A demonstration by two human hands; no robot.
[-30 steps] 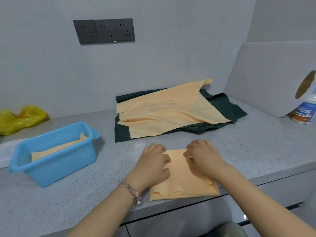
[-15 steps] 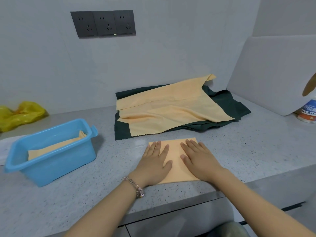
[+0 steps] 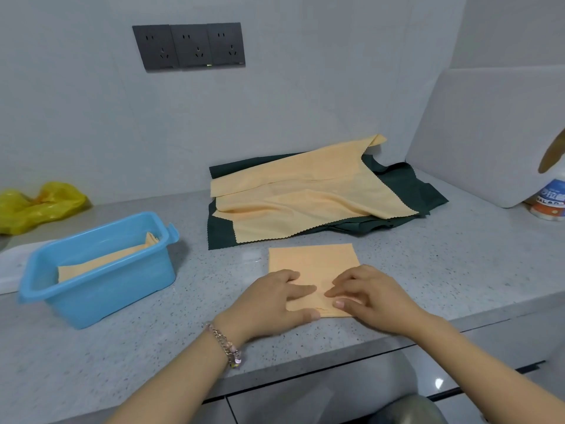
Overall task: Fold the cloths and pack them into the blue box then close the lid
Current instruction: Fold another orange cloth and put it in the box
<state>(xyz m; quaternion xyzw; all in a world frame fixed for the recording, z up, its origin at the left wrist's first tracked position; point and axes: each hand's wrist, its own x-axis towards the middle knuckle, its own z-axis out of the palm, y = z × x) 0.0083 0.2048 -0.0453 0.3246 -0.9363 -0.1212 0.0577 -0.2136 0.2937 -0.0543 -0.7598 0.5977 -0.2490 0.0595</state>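
A folded orange cloth [image 3: 312,258] lies flat on the grey counter in front of me. My left hand [image 3: 269,304] and my right hand [image 3: 373,298] sit at its near edge, thumbs and fingers pinching that edge, with a small wrinkle between them. The blue box [image 3: 122,289] stands open to the left, with a folded orange cloth [image 3: 104,263] lying inside it. Behind the folded cloth, a loose orange cloth [image 3: 305,197] lies spread over dark green cloths [image 3: 428,197] against the wall.
A white flat piece [image 3: 12,264] lies under the box's left side. A yellow plastic bag [image 3: 36,206] sits at the far left. On the right a white board [image 3: 489,133] leans on the wall, with a bottle [image 3: 550,200] beside it. The counter's front edge [image 3: 336,359] runs just below my wrists.
The cloth was folded away from me into a smaller rectangle and pressed flat by both hands. My hands have now slid back to its near edge and pinch it.
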